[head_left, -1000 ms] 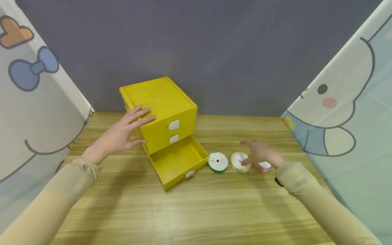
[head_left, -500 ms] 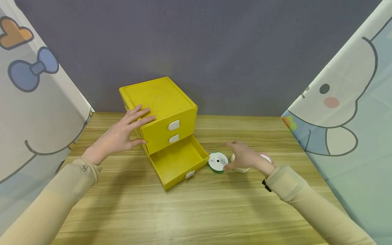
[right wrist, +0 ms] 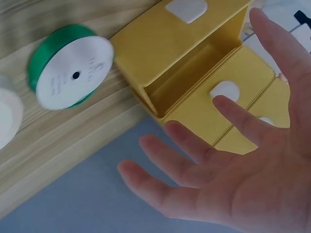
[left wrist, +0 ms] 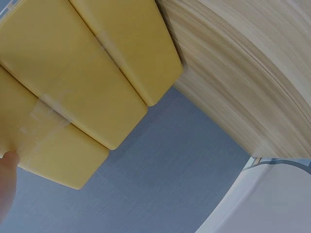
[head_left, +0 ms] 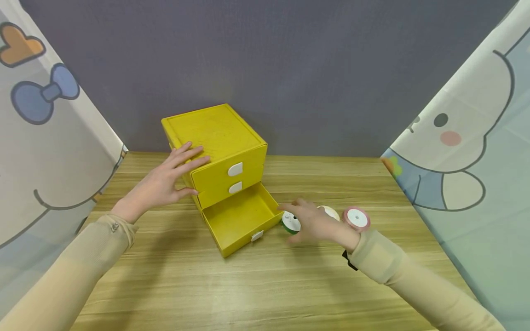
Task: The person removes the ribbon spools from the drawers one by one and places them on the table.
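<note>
A yellow drawer cabinet [head_left: 213, 133] stands on the table with its bottom drawer [head_left: 242, 220] pulled out; nothing lies inside the drawer. My left hand [head_left: 161, 181] rests on the cabinet's left front corner, fingers spread over the top and thumb at the side. Over the green ribbon spool [right wrist: 73, 68] hovers my right hand [head_left: 316, 223], its fingers apart and holding nothing. In the head view it partly hides that spool and the cream ribbon spool [head_left: 330, 212]. A pink ribbon spool [head_left: 356, 218] lies to the right of them.
The wooden table [head_left: 256, 294] runs back to a grey wall panel [head_left: 290, 78]. Cartoon-printed sheets [head_left: 463, 138] flank both sides. White tab handles [head_left: 235, 168] stick out from the drawer fronts.
My right hand has moved left from above the cream and pink spools to the green one, uncovering the pink spool. The left hand and cabinet have stayed put.
</note>
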`<state>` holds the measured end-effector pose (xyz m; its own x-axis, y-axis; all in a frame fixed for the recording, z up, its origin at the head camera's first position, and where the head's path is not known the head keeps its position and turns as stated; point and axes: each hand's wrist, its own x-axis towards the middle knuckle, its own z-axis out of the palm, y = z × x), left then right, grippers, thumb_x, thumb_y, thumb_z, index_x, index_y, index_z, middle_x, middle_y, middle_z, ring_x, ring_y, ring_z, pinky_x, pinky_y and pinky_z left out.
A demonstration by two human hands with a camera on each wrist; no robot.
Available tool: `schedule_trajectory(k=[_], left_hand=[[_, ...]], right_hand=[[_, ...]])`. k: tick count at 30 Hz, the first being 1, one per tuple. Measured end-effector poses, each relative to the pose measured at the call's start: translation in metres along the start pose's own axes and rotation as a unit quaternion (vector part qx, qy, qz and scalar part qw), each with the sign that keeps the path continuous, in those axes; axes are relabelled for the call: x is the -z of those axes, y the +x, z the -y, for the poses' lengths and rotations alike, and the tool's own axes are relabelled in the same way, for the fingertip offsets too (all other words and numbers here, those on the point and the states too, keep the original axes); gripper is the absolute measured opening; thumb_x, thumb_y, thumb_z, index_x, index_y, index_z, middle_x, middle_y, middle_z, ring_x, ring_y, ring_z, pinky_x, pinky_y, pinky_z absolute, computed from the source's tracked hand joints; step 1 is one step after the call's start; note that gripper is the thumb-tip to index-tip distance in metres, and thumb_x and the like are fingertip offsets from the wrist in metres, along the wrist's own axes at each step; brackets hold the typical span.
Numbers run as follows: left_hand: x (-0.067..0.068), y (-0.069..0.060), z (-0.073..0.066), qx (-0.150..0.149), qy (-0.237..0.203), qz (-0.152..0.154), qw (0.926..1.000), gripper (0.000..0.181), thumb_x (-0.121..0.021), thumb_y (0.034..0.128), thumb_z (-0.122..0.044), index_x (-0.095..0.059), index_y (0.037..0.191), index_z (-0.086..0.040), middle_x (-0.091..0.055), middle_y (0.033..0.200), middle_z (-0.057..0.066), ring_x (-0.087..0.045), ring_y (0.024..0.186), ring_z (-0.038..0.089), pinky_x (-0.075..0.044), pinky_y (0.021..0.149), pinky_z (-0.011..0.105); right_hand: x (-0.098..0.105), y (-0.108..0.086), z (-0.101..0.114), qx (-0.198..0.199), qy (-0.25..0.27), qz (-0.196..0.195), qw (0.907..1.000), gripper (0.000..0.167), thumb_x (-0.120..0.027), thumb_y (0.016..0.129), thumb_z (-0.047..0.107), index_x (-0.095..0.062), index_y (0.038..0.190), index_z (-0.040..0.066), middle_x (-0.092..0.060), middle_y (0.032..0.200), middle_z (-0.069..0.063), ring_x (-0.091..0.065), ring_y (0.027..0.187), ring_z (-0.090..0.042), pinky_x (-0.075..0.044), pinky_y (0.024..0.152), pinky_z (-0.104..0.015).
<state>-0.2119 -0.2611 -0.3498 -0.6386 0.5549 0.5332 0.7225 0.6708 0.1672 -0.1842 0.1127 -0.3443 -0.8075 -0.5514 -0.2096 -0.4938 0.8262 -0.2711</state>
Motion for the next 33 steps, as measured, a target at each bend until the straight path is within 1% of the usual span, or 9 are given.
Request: schedule_trajectory(k=[4, 7, 10, 12, 15, 18, 22, 30, 33], left_hand=[[0.000, 0.000, 0.001, 0.000, 0.001, 0.001, 1.0000, 0.095, -0.086, 0.0657, -0.007, -0.040, 0.147, -0.022, -0.031, 0.156, 0.012, -0.017, 0.149, 0.033, -0.012, 0.123, 0.054], [0.000, 0.000, 0.001, 0.001, 0.002, 0.002, 1.0000, 0.095, -0.086, 0.0661, -0.007, -0.039, 0.147, -0.022, -0.031, 0.157, 0.011, -0.018, 0.149, 0.033, -0.012, 0.124, 0.053], [0.000, 0.001, 0.000, 0.001, 0.003, 0.002, 1.0000, 0.094, -0.086, 0.0663, -0.007, -0.040, 0.147, -0.022, -0.031, 0.156, 0.011, -0.018, 0.149, 0.033, -0.012, 0.123, 0.053], [0.000, 0.001, 0.000, 0.001, 0.005, 0.002, 1.0000, 0.095, -0.086, 0.0661, -0.007, -0.040, 0.147, -0.022, -0.031, 0.156, 0.012, -0.018, 0.149, 0.034, -0.013, 0.123, 0.054], [0.000, 0.000, -0.001, 0.001, 0.008, 0.003, 1.0000, 0.095, -0.086, 0.0661, -0.007, -0.040, 0.147, -0.022, -0.032, 0.156, 0.012, -0.019, 0.148, 0.034, -0.015, 0.122, 0.054], [0.000, 0.000, -0.001, 0.000, 0.010, 0.003, 0.9999, 0.094, -0.086, 0.0659, -0.007, -0.040, 0.147, -0.021, -0.032, 0.156, 0.013, -0.019, 0.148, 0.034, -0.015, 0.122, 0.055], [0.000, 0.001, -0.001, -0.001, 0.014, 0.000, 0.9999, 0.094, -0.086, 0.0657, -0.008, -0.041, 0.146, -0.021, -0.032, 0.155, 0.013, -0.019, 0.148, 0.034, -0.016, 0.122, 0.055], [0.000, 0.001, -0.001, -0.003, 0.011, -0.004, 0.9999, 0.094, -0.087, 0.0650, -0.006, -0.041, 0.146, -0.020, -0.033, 0.155, 0.013, -0.020, 0.148, 0.034, -0.017, 0.121, 0.057], [0.000, 0.001, -0.001, -0.002, 0.010, -0.005, 0.9999, 0.094, -0.087, 0.0649, -0.006, -0.041, 0.146, -0.020, -0.033, 0.155, 0.013, -0.020, 0.148, 0.035, -0.017, 0.121, 0.057]], right_hand=[[-0.005, 0.001, 0.010, 0.009, 0.007, 0.000, 0.9999, 0.079, -0.084, 0.071, 0.031, -0.048, 0.140, 0.020, -0.049, 0.136, -0.014, -0.050, 0.122, -0.036, -0.045, 0.090, -0.060], [-0.009, 0.003, 0.017, 0.019, 0.016, 0.000, 0.9997, 0.078, -0.085, 0.071, 0.031, -0.048, 0.139, 0.021, -0.049, 0.137, -0.016, -0.050, 0.121, -0.038, -0.044, 0.094, -0.063], [-0.015, 0.005, 0.023, 0.032, 0.020, -0.002, 0.9993, 0.076, -0.085, 0.070, 0.031, -0.050, 0.137, 0.022, -0.051, 0.134, -0.015, -0.052, 0.117, -0.037, -0.044, 0.093, -0.063], [-0.019, 0.006, 0.027, 0.038, 0.018, -0.002, 0.9991, 0.075, -0.085, 0.070, 0.031, -0.051, 0.136, 0.023, -0.053, 0.131, -0.012, -0.053, 0.113, -0.034, -0.045, 0.090, -0.059], [-0.026, 0.009, 0.032, 0.050, 0.006, 0.001, 0.9987, 0.073, -0.085, 0.070, 0.031, -0.052, 0.135, 0.024, -0.053, 0.130, -0.011, -0.054, 0.110, -0.032, -0.047, 0.087, -0.055], [-0.033, 0.011, 0.036, 0.058, -0.012, 0.000, 0.9982, 0.073, -0.085, 0.070, 0.032, -0.052, 0.135, 0.025, -0.051, 0.134, -0.013, -0.054, 0.113, -0.035, -0.049, 0.089, -0.058], [-0.043, 0.012, 0.038, 0.075, -0.040, -0.013, 0.9963, 0.072, -0.085, 0.070, 0.032, -0.052, 0.134, 0.024, -0.050, 0.136, -0.014, -0.052, 0.118, -0.037, -0.049, 0.091, -0.062], [-0.060, 0.012, 0.037, 0.107, -0.071, -0.032, 0.9912, 0.069, -0.083, 0.072, 0.035, -0.054, 0.133, 0.023, -0.051, 0.134, -0.014, -0.052, 0.120, -0.034, -0.052, 0.089, -0.054], [-0.064, 0.012, 0.037, 0.129, -0.080, -0.044, 0.9875, 0.066, -0.082, 0.073, 0.034, -0.054, 0.132, 0.023, -0.051, 0.134, -0.014, -0.052, 0.119, -0.032, -0.053, 0.086, -0.051]])
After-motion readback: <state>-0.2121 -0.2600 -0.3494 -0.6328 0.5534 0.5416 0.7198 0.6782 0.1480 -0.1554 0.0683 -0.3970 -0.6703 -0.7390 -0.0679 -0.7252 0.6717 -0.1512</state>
